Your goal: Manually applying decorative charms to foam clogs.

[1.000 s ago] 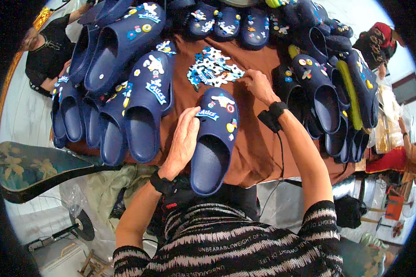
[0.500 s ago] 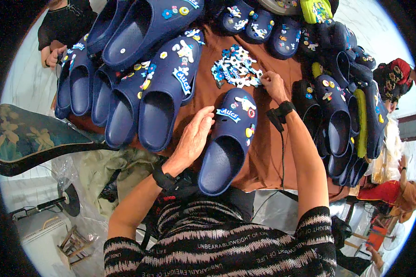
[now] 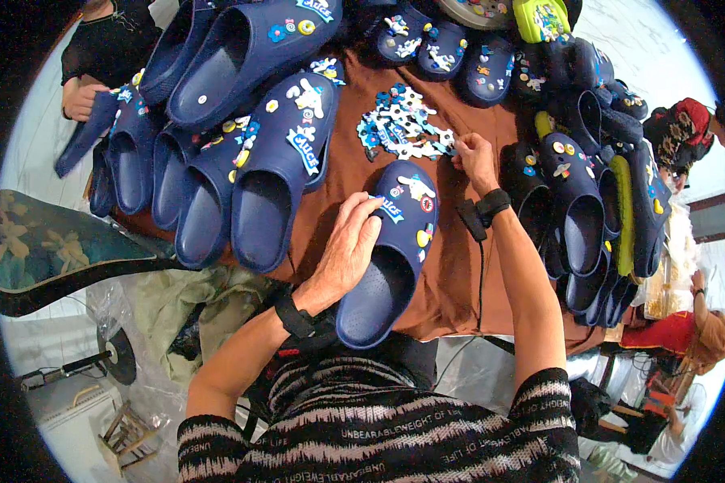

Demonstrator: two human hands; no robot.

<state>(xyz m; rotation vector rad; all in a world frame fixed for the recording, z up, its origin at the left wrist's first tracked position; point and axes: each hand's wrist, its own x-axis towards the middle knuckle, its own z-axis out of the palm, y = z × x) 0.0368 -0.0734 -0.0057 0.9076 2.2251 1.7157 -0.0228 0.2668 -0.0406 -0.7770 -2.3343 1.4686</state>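
Note:
A navy clog (image 3: 379,282) lies in front of me, toe away, its upper dotted with charms, among them a blue lettered banner charm (image 3: 391,211) and a white long-eared character charm (image 3: 416,187). Against the clog's left side rests my left hand (image 3: 348,249), its fingers closed over the edge of the upper with the tips by the banner charm. Beyond the toe is a heap of loose white and blue charms (image 3: 403,121). My right hand (image 3: 477,163) is pinched at the heap's right edge; whatever its fingertips hold is too small to make out.
Several decorated navy clogs (image 3: 270,193) stand left on the brown cloth (image 3: 467,274). More clogs (image 3: 584,209) crowd the right, with smaller clogs (image 3: 441,50) at the back. A black cable (image 3: 482,282) hangs from my right wristband. Another person's hand (image 3: 80,101) is far left.
My left hand has moved in from beside the clog onto its upper. My right hand has drawn slightly rightward from the heap. At far left, the other person now holds up a dark clog.

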